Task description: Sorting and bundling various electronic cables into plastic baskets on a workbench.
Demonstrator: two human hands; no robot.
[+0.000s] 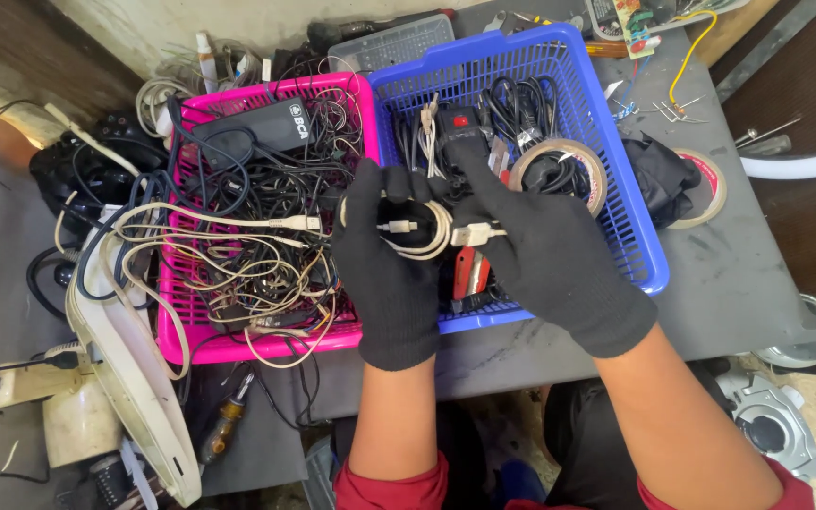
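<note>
Both of my hands wear black knit gloves and meet over the gap between two baskets. My left hand (384, 269) grips a small coiled white cable (432, 229). My right hand (545, 250) pinches the cable's white plug end (472, 233) beside the coil. Under them sit a pink basket (266, 348) full of tangled black and white cables and a blue basket (649, 255) holding black cords, a tape roll (559, 156) and a red-handled tool (465, 271).
The baskets rest on a grey table (729, 283). A second tape roll (705, 184) and black cloth (658, 175) lie right of the blue basket. A white curved casing (129, 378) and loose cords crowd the left; a circuit board and wires lie at the far edge.
</note>
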